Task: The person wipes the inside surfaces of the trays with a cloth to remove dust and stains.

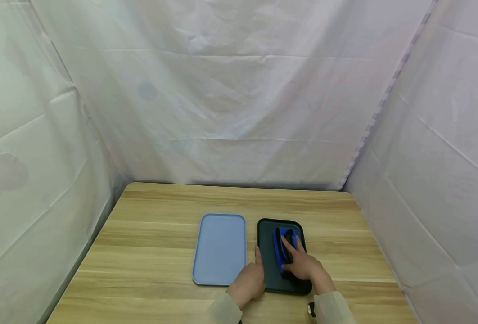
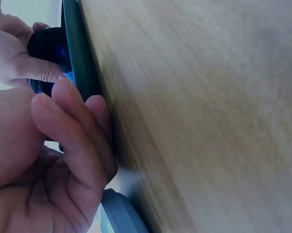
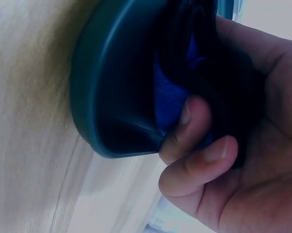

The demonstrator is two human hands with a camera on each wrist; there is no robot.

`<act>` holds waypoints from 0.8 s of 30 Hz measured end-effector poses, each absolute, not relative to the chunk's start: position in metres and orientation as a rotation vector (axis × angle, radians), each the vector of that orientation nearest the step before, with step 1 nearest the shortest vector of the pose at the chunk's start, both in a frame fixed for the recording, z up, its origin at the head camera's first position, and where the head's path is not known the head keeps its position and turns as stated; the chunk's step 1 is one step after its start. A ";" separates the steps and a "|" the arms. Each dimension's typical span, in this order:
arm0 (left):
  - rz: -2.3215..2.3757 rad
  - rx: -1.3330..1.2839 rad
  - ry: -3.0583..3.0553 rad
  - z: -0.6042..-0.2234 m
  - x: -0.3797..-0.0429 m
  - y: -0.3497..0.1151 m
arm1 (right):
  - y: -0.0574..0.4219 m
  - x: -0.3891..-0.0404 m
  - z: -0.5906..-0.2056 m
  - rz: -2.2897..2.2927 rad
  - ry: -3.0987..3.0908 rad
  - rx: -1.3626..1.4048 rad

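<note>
In the head view my right hand (image 1: 301,266) lies over a blue and black item (image 1: 278,257), fingers spread across its top. The right wrist view shows bent fingers gripping this item (image 3: 171,99), which has blue fabric and a curved black strap-like band; its exact kind is unclear. Beneath it is a dark green tray (image 1: 267,270) with a raised rim. At that tray's left edge is my left hand (image 1: 249,280), its index finger extended along the rim. The left hand's other fingers (image 2: 75,141) bend loosely, with nothing held in them.
A light blue tray (image 1: 220,249) lies left of the green one, a narrow gap between them. Both sit on a wood-grain table (image 1: 150,252). White sheeting (image 1: 231,112) hangs behind the table and along both sides.
</note>
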State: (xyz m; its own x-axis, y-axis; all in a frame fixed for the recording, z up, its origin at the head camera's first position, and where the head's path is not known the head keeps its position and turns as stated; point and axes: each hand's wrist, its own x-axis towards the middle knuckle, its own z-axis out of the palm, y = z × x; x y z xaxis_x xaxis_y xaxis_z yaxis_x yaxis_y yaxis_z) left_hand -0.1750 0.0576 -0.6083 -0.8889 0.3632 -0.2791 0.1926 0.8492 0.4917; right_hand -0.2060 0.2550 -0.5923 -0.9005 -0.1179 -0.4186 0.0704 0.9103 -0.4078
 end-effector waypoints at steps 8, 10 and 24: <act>0.635 0.427 2.669 -0.607 -0.175 0.057 | 0.256 -0.212 -0.591 -0.584 2.636 -0.046; 0.631 0.427 2.667 -0.605 -0.175 0.057 | 0.256 -0.214 -0.590 -0.583 2.635 -0.054; 0.618 0.432 2.675 -0.606 -0.176 0.057 | 0.256 -0.226 -0.592 -0.579 2.626 -0.045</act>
